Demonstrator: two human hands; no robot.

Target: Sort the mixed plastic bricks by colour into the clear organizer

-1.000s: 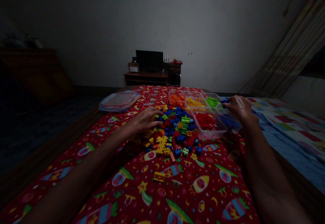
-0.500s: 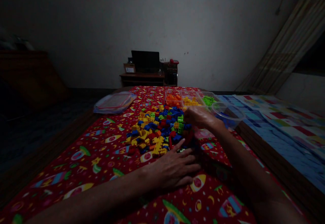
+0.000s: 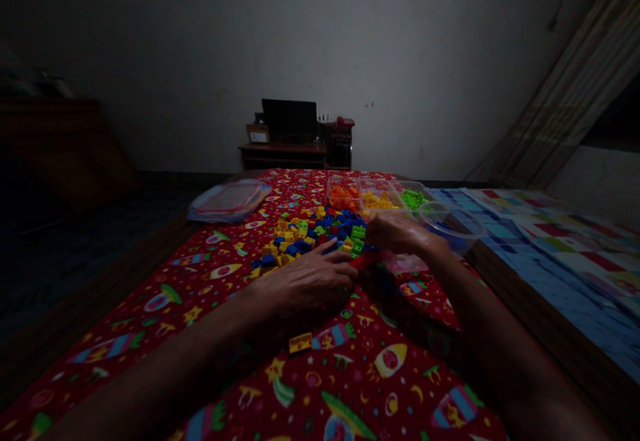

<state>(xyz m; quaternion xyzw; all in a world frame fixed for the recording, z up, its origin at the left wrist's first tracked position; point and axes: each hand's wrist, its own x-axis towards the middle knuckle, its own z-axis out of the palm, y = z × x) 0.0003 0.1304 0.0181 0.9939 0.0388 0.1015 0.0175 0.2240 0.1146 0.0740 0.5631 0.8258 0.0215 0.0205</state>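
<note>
A pile of toy building bricks (image 3: 287,235) in yellow, blue, green and red lies on a red patterned cloth (image 3: 345,387). My left hand (image 3: 313,275) rests over the near side of the pile, fingers stretched out, covering some bricks. At the pile's right edge my right hand (image 3: 390,233) is curled, with its fingertips together beside green bricks (image 3: 357,241); what they hold, if anything, is hidden. Red bricks (image 3: 364,261) lie in shadow just below it. A single yellow brick (image 3: 300,343) sits apart on the cloth, nearer me than my left hand.
Behind the pile stand clear containers with orange bricks (image 3: 344,194), yellow bricks (image 3: 377,201) and green bricks (image 3: 413,198). A round clear tub (image 3: 467,233) with blue pieces is at the right. Stacked lids (image 3: 227,201) lie at the left. Beyond the table is a monitor (image 3: 290,119).
My left hand has moved up and left onto the near part of the pile. A yellow brick now shows alone on the cloth. My right hand has stayed almost in place.
</note>
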